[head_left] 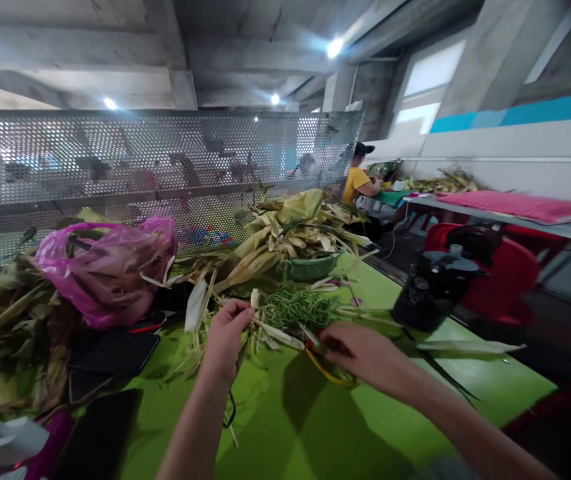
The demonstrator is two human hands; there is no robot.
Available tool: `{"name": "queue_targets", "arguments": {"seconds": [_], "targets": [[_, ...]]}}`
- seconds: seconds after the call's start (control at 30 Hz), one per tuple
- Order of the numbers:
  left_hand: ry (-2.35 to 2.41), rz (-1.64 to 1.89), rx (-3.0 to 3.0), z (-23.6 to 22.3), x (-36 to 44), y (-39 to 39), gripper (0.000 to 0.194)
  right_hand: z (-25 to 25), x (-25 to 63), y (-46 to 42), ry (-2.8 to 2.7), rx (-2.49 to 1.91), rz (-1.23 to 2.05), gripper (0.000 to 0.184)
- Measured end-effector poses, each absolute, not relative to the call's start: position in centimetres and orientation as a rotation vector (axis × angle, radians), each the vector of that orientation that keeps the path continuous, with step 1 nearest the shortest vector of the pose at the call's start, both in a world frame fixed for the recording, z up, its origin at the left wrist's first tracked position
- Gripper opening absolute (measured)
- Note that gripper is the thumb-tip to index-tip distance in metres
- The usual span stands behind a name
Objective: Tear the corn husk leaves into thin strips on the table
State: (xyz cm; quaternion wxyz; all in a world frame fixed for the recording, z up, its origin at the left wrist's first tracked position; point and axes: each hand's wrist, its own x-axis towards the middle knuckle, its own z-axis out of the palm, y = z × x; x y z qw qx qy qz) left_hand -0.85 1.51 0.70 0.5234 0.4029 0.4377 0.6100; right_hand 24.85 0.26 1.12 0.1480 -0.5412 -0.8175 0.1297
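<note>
My left hand (226, 332) is closed in a pinch on a pale strip of corn husk (280, 335) that slants down to the right across the green table. My right hand (358, 350) has its fingers curled together near the strip's far end; what they hold, if anything, is hidden. Just below those fingers shows a yellow curved edge (323, 370), its kind unclear. Between and behind both hands lies a tangle of thin green strands (298, 305). Dry corn husks (285, 227) are heaped behind it, partly over a green basket (313, 268).
A pink plastic bag (110, 267) of husks stands left, beside more husks (5, 327) and dark flat objects (113, 353). A black jug-like container (430, 290) stands at the right edge. Behind runs a perforated metal screen (165, 167); a person in yellow (358, 180) sits beyond.
</note>
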Motion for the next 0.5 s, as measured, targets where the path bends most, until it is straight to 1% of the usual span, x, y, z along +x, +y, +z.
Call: {"name": "queue_targets", "arguments": {"seconds": [0.13, 0.2, 0.27, 0.37, 0.43, 0.5], "targets": [[1.025, 1.496, 0.924, 0.5, -1.0, 1.7, 0.018, 0.0, 24.5, -1.8, -2.359, -1.624, 0.140, 0.027], [1.015, 1.500, 0.906, 0.3, -1.2, 1.8, 0.019, -0.2, 24.0, -1.6, -2.342, -1.730, 0.085, 0.028], [1.012, 1.498, 0.896, 0.2, -1.4, 1.9, 0.019, -0.1, 23.7, -0.5, -2.350, -1.799, 0.118, 0.026], [1.028, 1.511, 0.886, 0.2, -1.6, 2.1, 0.020, 0.5, 24.3, 2.0, -2.335, -1.781, 0.183, 0.027], [1.035, 1.521, 0.879, 0.2, -1.7, 2.1, 0.019, 1.2, 24.7, 3.4, -2.253, -1.773, 0.040, 0.030], [1.023, 1.529, 0.867, 0.1, -1.9, 2.2, 0.019, 1.8, 24.9, 4.1, -2.220, -1.734, -0.218, 0.042]]}}
